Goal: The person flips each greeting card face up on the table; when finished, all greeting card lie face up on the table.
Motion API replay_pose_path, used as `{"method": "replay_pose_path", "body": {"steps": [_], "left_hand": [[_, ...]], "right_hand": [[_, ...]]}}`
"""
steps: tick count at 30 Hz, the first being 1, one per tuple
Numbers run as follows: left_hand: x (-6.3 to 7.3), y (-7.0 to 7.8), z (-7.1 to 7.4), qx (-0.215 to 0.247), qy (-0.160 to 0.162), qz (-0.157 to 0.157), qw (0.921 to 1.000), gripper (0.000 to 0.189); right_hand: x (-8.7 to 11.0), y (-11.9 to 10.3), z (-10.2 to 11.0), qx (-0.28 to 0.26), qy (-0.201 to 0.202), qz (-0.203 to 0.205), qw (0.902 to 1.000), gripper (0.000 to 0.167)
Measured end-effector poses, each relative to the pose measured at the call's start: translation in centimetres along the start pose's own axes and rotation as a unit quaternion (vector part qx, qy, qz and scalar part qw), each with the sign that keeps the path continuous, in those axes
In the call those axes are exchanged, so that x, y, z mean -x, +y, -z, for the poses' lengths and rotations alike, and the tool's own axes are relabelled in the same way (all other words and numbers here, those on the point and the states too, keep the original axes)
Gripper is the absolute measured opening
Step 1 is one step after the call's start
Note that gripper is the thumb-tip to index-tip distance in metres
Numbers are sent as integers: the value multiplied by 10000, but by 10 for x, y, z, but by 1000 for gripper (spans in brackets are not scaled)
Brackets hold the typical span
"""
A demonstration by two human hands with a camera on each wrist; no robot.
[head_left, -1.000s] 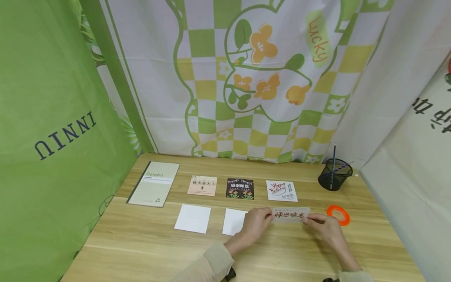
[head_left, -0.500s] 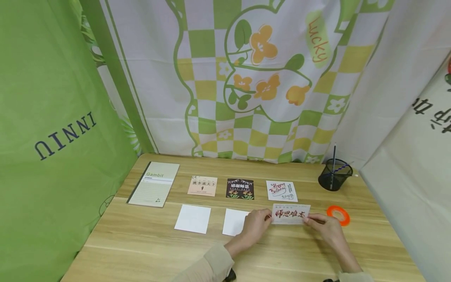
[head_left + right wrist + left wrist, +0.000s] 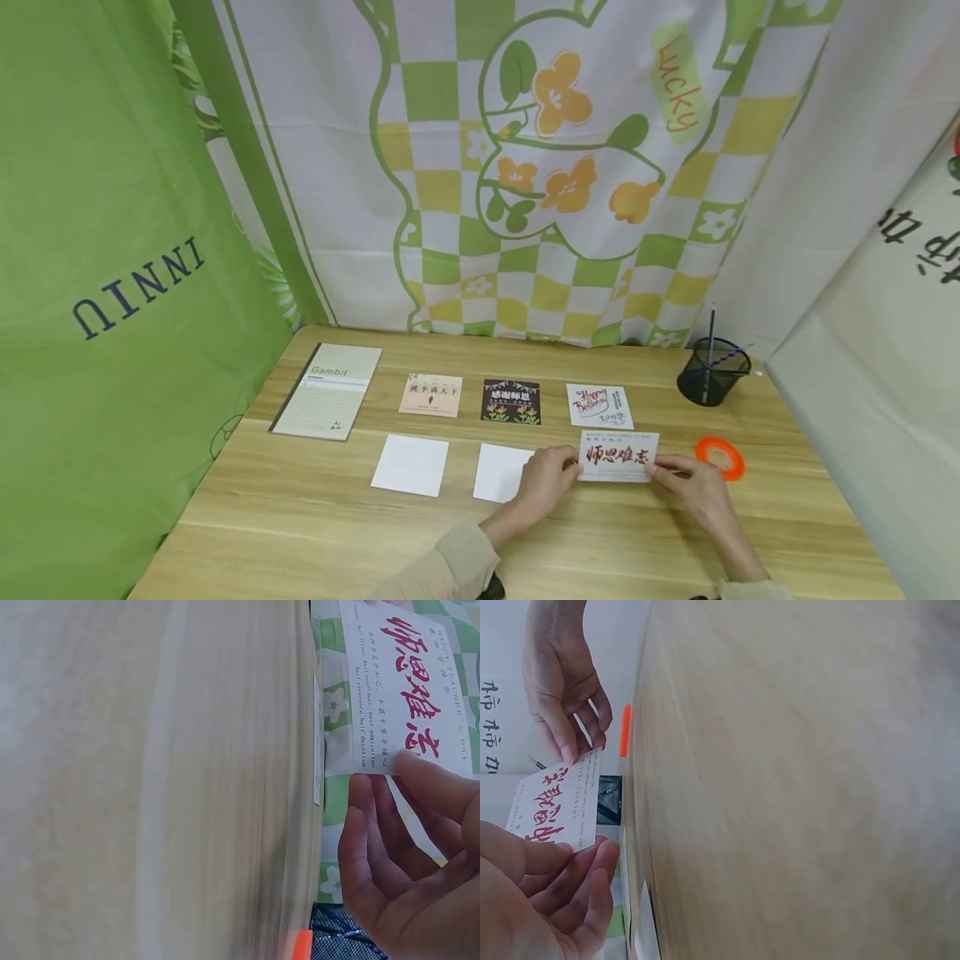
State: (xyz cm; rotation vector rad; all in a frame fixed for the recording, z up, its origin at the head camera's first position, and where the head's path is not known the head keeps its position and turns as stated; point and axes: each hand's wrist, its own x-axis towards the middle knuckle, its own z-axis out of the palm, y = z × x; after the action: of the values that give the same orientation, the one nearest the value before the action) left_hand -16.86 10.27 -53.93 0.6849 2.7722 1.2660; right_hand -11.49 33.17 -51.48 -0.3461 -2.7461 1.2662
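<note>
Your left hand point(image 3: 542, 483) is pinching the left edge of a white card point(image 3: 618, 461) with red lettering, and your right hand point(image 3: 697, 490) is pinching its right edge. On each hand the thumb is pressing the printed face and the fingers are leaving only the card's thickness between them. You are holding the card raised off the table point(image 3: 300, 533), its printed face towards you, nearer to you than the Happy Birthday card point(image 3: 599, 406). Just beyond your right hand an orange ring point(image 3: 721, 458) is lying flat, and behind it a black mesh cup point(image 3: 720, 388) is holding pencils. Your left hand is partly covering a blank white square point(image 3: 495, 472); another blank square point(image 3: 410, 465) is lying further left, with a dark flowered card point(image 3: 511, 402), a pink card point(image 3: 430, 395) and a notebook point(image 3: 326, 392) resting behind
</note>
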Motion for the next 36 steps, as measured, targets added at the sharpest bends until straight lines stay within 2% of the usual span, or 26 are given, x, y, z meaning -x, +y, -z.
{"method": "replay_pose_path", "body": {"steps": [5,11,17,21,25,29,32,36], "left_hand": [[1,0,-2,559,-58,240,9981,4],[2,-1,-4,1240,-188,409,9913,6],[4,-1,-6,1339,-373,492,9891,29],[4,-1,-7,1500,-404,596,9861,34],[5,0,-7,1753,-382,695,9813,25],[6,1,-7,2126,-436,756,9732,20],[6,0,-7,2404,-499,848,9657,23],[6,0,-8,2572,-491,995,9600,27]], "right_hand": [[0,1,-2,-34,-122,-35,9999,34],[0,2,-2,-104,-228,-144,9996,41],[0,2,-2,-211,-272,-225,9992,39],[0,1,-4,-324,-297,-226,9988,38],[0,1,-6,-494,-384,-254,9977,38],[0,1,-7,-579,-462,-326,9967,38],[1,0,-7,-557,-535,-393,9962,40],[-1,0,-7,-586,-728,-384,9949,44]]}}
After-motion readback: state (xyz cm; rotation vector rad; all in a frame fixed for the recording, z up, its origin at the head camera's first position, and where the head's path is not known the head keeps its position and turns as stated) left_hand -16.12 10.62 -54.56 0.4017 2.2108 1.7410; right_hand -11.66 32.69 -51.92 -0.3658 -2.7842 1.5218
